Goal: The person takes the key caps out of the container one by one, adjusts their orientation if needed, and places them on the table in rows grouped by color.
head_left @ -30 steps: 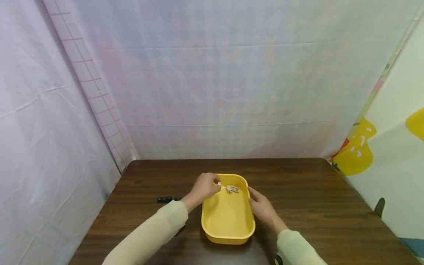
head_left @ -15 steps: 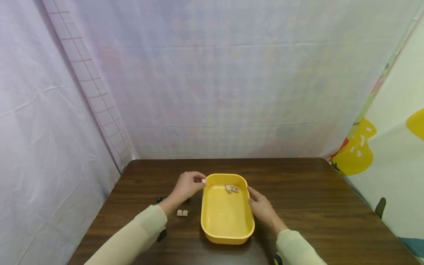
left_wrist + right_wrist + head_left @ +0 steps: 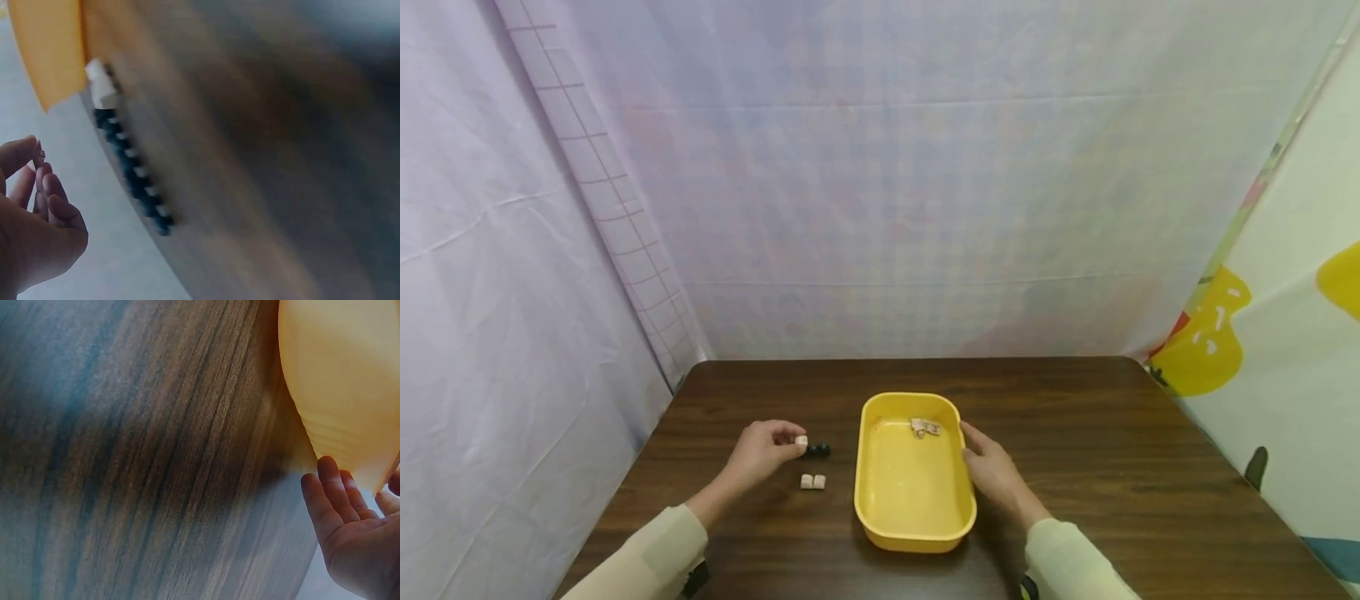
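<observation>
My left hand [image 3: 765,450] pinches a small off-white cube-like piece [image 3: 802,441] between thumb and fingertips, left of the yellow basin [image 3: 916,537]. It is right over a row of small dark pieces [image 3: 820,450], hiding part of the row; more of these dark pieces [image 3: 134,172] show, blurred, in the left wrist view. Two similar off-white pieces [image 3: 812,482] sit side by side on the table nearer to me. My right hand [image 3: 997,477] grips the basin's right rim, its fingers [image 3: 334,487] against the outer wall. Several light-coloured marked pieces [image 3: 925,427] lie inside at the basin's far end.
A dark wood-grain table [image 3: 1112,467] bears everything. Behind it hangs a pale curtain [image 3: 895,208], and another white curtain [image 3: 512,292] hangs at the left. A patterned cloth [image 3: 1277,400] is on the right.
My left hand has moved out of the basin, leftward and toward me, to the dark row, still holding the off-white piece. The right hand and basin stay in place.
</observation>
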A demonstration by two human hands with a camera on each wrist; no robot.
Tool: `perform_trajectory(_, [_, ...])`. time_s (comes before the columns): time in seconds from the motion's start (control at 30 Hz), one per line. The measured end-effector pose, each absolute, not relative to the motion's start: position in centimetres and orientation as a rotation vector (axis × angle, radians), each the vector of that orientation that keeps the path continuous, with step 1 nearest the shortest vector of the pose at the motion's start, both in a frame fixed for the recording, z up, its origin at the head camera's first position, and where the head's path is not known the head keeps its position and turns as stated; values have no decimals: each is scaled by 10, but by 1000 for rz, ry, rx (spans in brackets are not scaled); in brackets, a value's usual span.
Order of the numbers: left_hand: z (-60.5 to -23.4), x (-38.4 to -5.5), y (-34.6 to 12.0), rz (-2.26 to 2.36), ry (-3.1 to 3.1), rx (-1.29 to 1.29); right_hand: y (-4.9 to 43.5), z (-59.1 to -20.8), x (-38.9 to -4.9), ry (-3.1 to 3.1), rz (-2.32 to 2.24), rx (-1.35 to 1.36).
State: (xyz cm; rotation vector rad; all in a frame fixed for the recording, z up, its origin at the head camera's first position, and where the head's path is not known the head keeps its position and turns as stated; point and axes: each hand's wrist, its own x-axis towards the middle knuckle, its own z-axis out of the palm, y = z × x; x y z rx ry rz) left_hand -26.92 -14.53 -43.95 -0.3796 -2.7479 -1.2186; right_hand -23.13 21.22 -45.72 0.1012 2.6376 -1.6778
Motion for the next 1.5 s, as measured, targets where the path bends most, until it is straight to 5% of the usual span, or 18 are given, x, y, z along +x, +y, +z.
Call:
perform_trajectory(1.0, [-477, -261, -165, -1201, -2887, -590, 211, -456, -230, 2646, -1675, 89])
perform_trajectory(1.5, [-472, -262, -164, -1199, -2909, -459, 212, -457, -230, 2643, -1674, 89])
